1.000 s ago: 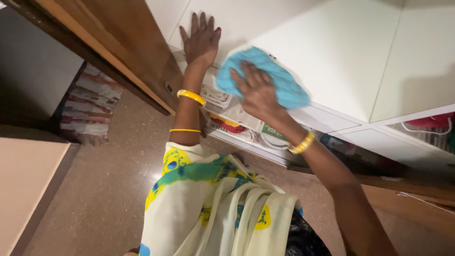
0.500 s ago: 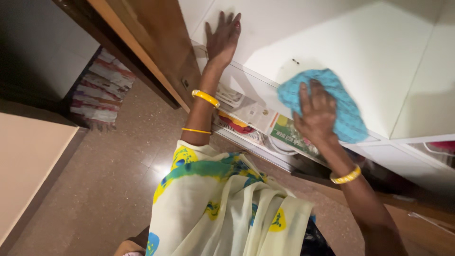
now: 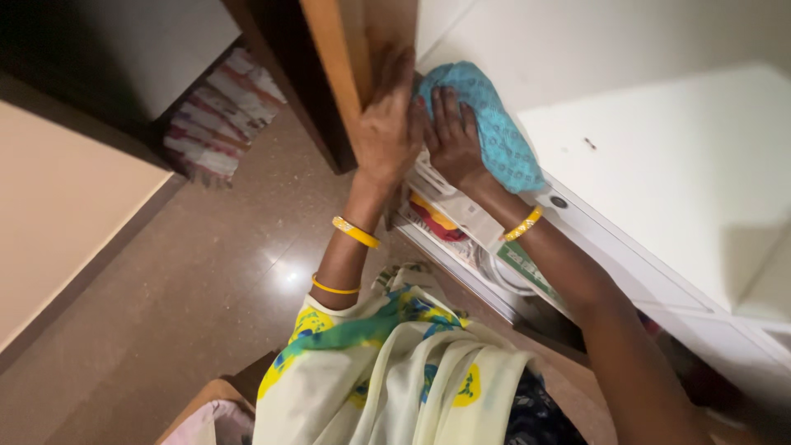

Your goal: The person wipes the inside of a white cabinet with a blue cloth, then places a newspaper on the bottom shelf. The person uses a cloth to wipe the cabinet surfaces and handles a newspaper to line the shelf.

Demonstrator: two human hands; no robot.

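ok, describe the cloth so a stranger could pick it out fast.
Find the white appliance on the right. At its top left corner, against the wooden panel, the right hand presses a crumpled cloth. It is the only light blue, finely patterned thing there.

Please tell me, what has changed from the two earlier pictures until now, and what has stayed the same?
The right hand has carried the blue cloth leftward across the white top surface, after swinging right, up to the wooden panel. The left hand, earlier spread flat on the white surface, now rests at that panel's edge beside the cloth. Unchanged: the right hand keeps pressing the cloth, the left holds nothing.
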